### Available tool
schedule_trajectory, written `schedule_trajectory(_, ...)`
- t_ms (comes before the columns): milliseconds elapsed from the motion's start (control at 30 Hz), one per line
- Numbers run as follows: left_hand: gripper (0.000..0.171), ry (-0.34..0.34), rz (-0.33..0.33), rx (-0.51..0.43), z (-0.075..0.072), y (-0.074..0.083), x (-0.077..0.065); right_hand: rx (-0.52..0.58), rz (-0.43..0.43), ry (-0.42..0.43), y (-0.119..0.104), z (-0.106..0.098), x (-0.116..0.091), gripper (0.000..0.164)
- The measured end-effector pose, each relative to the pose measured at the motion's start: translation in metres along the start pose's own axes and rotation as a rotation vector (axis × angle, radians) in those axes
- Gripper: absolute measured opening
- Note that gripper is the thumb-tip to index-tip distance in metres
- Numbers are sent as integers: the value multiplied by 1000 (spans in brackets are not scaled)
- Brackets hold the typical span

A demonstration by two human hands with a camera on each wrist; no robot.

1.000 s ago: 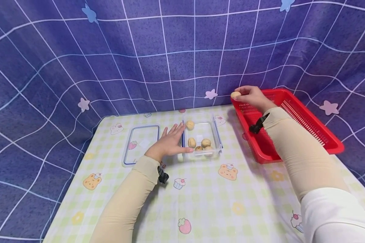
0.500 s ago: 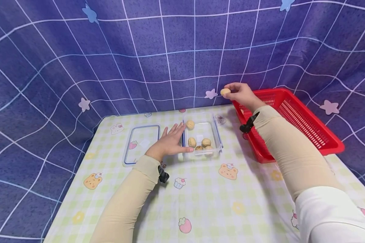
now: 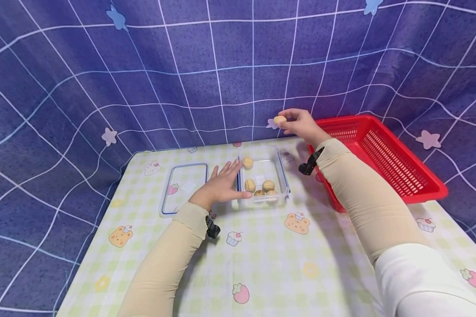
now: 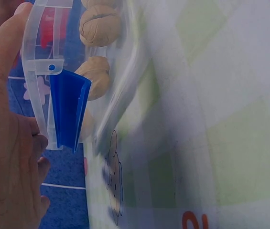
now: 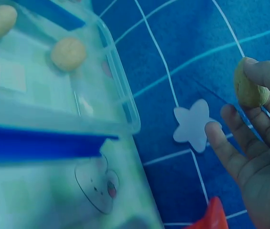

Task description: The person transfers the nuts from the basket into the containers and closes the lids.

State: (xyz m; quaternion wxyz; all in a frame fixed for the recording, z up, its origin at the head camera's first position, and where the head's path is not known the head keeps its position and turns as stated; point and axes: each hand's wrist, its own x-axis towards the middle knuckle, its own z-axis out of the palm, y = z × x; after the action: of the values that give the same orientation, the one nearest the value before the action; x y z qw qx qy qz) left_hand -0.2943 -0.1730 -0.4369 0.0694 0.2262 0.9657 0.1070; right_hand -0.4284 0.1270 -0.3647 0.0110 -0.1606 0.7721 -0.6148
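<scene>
Between thumb and fingers, my right hand (image 3: 303, 126) pinches a walnut (image 3: 279, 119) in the air, behind and to the right of the clear plastic container (image 3: 284, 172). The right wrist view shows the same walnut (image 5: 247, 86) near the fingertips. Several walnuts (image 3: 268, 186) lie in the container, most toward its near end and one at the far left corner. My left hand (image 3: 221, 185) rests against the container's left side with spread fingers, the thumb at its near rim. In the left wrist view a blue locking flap (image 4: 69, 110) hangs beside that hand.
A red plastic basket (image 3: 410, 163) stands on the right, partly hidden by my right forearm. The container's clear lid (image 3: 185, 188), edged in blue, lies left of my left hand. A blue gridded curtain (image 3: 230, 79) rises behind the table with its checked cloth (image 3: 277, 273).
My right hand has carried the walnut leftward from over the basket's far left corner toward the container. The left hand and the container have stayed in place.
</scene>
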Motion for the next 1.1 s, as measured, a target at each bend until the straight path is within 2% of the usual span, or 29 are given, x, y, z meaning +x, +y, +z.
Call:
schedule_trajectory(233,117,-3,3,-14,-1,0,0,25,-13,-9,-1,17,0,41)
schedule_trajectory(500,117,-10,-2,-21,0,-2,0,109,31,-7,0,39,-2,43)
schedule_trajectory(733,118,-11,0,-28,0,-3,1,113,4,-14,0,55,-4,48)
schedule_trajectory(1100,120,-10,3,-41,0,-2,1,144,0,-12,10,74,-9,43)
